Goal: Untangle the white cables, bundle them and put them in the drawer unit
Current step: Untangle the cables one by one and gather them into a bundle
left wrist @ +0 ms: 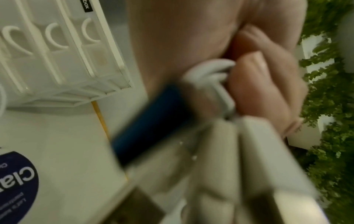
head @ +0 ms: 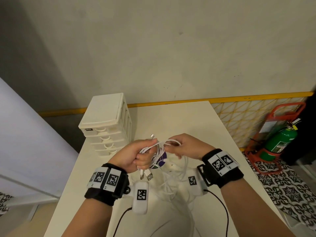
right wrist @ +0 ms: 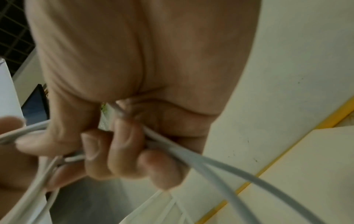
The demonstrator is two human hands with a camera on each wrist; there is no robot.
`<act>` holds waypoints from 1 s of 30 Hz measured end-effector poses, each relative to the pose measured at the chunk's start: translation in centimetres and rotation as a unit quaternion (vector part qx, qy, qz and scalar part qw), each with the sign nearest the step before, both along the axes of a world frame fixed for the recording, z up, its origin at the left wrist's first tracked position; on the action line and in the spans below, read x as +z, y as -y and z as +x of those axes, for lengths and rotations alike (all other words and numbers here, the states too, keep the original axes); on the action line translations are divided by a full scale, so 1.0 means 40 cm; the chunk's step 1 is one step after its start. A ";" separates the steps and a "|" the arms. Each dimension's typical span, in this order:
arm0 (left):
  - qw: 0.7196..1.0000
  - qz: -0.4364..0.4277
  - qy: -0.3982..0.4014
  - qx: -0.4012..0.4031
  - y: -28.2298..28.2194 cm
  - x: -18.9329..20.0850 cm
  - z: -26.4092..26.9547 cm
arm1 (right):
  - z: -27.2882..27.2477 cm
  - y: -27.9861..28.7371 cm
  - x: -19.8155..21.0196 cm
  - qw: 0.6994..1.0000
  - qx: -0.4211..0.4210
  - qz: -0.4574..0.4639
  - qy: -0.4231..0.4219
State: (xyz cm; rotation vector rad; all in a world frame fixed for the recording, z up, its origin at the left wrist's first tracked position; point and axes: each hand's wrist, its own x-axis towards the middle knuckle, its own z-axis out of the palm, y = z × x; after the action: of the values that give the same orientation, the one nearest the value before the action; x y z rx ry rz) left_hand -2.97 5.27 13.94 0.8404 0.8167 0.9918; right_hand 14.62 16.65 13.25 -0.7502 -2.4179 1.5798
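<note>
Just in front of the white plastic drawer unit (head: 106, 124), above the white table (head: 196, 120), a hank of thin, smooth white cables (head: 156, 149) was held up between both hands. The left hand (head: 135, 156) was closed in a fist round the gathered strands, with two metal USB plugs (head: 147, 176) hanging out below the fist and a small silver-tipped connector (head: 153, 136) sticking up above it. The right hand (head: 186, 147), level with the left and nearer the table's far edge than the plugs, had its fingers (right wrist: 122, 145) curled round a loop of the same round, rubbery cord, which ran out from the pinch in two strands. More loose white cable (head: 172, 183) lay in slack curves on the table under the wrists, farther from the drawer unit, beside a round purple and white printed disc (head: 161, 158) partly hidden by the hank. All the drawers of the unit looked closed, their curved handles facing the person, so the work seemed to be at the bundling stage, with storing not yet begun. To do this step well, the left fist would probably need to stay firm as an anchor while the right hand laid each turn evenly and snugly, because slick cord of this kind tends to spring open; the trailing length on the table should be fed free of knots, and the stiff plugs kept outside the wrap so they do not snag. A drawer would have to be pulled open before the bundle could go in.
</note>
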 end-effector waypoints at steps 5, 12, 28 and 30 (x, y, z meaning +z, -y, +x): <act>0.995 -0.012 -0.094 0.031 0.012 -0.015 0.014 | 0.017 -0.028 0.022 1.000 -0.018 0.005 -0.022; 0.998 0.007 -0.051 0.027 0.012 0.000 0.022 | 0.015 -0.020 -0.004 0.996 -0.073 0.001 -0.056; 0.872 0.176 0.272 0.367 -0.104 0.059 0.013 | -0.055 0.072 -0.215 0.992 -0.087 0.086 -0.027; 0.858 0.166 0.221 0.433 -0.115 0.055 0.010 | -0.059 0.083 -0.215 0.992 -0.065 0.106 -0.016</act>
State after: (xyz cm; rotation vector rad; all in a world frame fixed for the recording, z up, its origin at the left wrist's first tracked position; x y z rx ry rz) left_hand -2.56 9.89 16.13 0.4629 0.6166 2.0885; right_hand 12.26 13.32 4.67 -0.8163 -2.4113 1.2543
